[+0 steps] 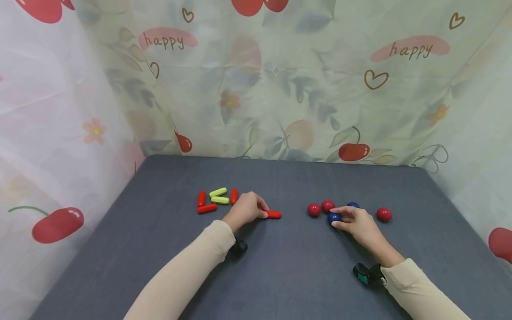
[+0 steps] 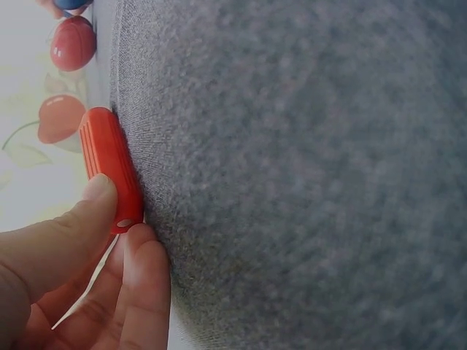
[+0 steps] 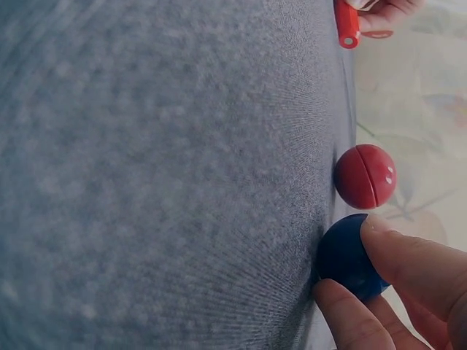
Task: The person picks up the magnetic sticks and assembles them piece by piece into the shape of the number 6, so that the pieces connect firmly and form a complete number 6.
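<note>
Pale cloth printed with cherries, hearts and the word "happy" backs a grey fabric-topped table, where a person in cream sleeves works two-handed, 12 o'clock being the far edge. The right hand, at the person's 1 o'clock, pinches a blue ball between thumb and fingers; the left hand, nearer 12, pinches one end of a red block. Neither grip gapes wider than its piece. The held ball sits at the right hand's 9 o'clock, two red balls toward 10, another blue ball at 12, a lone red ball toward 3. Balls likely roll, so settling one before parting the fingers seems wise. The block, at the left hand's 3 o'clock, could swivel; keep it low and level. Three red blocks and two yellow blocks cluster toward 10.
</note>
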`<state>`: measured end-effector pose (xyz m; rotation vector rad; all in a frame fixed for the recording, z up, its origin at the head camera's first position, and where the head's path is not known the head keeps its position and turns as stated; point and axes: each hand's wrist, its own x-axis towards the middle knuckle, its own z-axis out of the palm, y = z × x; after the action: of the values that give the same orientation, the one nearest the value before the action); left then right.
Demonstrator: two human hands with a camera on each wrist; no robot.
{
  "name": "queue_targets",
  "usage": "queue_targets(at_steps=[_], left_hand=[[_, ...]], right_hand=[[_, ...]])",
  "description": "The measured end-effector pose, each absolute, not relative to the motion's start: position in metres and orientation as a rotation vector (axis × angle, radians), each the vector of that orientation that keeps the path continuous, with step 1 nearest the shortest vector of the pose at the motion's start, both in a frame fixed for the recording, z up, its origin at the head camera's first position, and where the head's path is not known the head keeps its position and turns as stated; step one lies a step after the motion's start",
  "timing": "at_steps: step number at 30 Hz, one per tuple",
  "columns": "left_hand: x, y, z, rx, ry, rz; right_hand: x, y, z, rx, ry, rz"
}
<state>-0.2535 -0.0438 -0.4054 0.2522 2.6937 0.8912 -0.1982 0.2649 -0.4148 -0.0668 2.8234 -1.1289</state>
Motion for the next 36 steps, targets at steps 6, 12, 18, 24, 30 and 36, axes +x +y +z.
queue_targets(at_steps=[6, 12, 18, 24, 30, 36], left_hand=[[-0.254, -0.043, -0.405, 0.260, 2.705, 0.895], [-0.253, -0.044, -0.406, 0.244, 2.695, 0.907], [-0.254, -0.044, -0.407, 0.282, 2.707, 0.890], [-0.253, -0.045, -0.406, 0.277, 2.690, 0.898], [-0.253, -0.045, -0.406, 0.287, 2.698, 0.891], [-0.253, -0.045, -0.406, 0.271, 2.694, 0.900]], right_hand=[[-0.199, 0.265, -0.414, -0.064, 2.809, -1.140], [-0.200, 0.265, -0.413, -0.045, 2.783, -1.171], [-0.202, 0.263, -0.411, -0.028, 2.777, -1.191], [-0.204, 0.260, -0.399, -0.045, 2.802, -1.110], [-0.207, 0.254, -0.376, -0.073, 2.769, -1.125], [-0.207, 0.236, -0.358, -0.106, 2.735, -1.229]])
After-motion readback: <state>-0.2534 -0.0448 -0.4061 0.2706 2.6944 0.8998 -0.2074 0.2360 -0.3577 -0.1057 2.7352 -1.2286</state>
